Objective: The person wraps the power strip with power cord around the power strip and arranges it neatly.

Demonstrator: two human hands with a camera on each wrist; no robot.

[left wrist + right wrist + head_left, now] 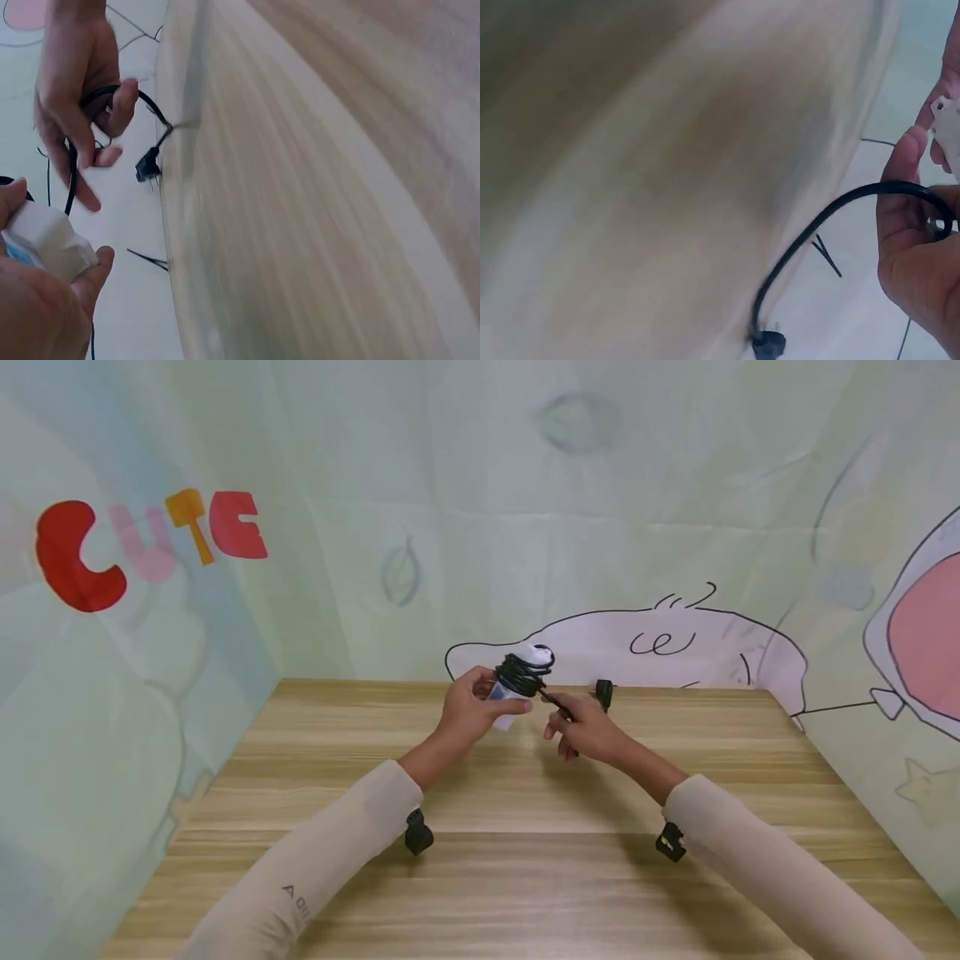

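My left hand (pixel 468 714) grips a white plastic block (pixel 51 231) with a bluish face, its thumb along the near side. Loops of black power cord (pixel 520 675) are wound round the block's upper part and hide much of it. To the right, my right hand (pixel 592 728) holds the running part of the cord, which bends over its curled fingers in the right wrist view. The cord's free end carries a black plug (pixel 603 692), pins showing in the left wrist view, low by the table's far edge beyond the right hand.
Both hands are above a wood-grain table (pixel 480 877). A printed cloth backdrop (pixel 480 568) rises behind it and along both sides. Each sleeve cuff has a small black device (pixel 417 832) under it.
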